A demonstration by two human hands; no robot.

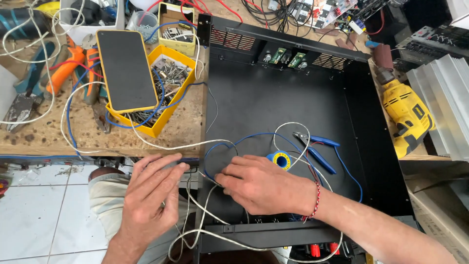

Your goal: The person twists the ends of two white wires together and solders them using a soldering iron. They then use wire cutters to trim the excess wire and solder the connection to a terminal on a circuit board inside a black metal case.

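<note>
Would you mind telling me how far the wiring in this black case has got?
Done: two small green boards sit at the rear wall of the black case. In hand: the left hand and right hand meet over the white and blue wires at the front edge. Left: the wires lie loose, with the blue-handled pliers and solder spool inside.

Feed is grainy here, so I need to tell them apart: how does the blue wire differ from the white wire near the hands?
The blue wire is thin and loops inside the black case, near the right hand. The white wire looks thicker and paler, running from the wooden bench across the case edge and down past the left hand. The blue one passes the blue-handled pliers; the white one trails below the case. Both lie slack and curved.
</note>
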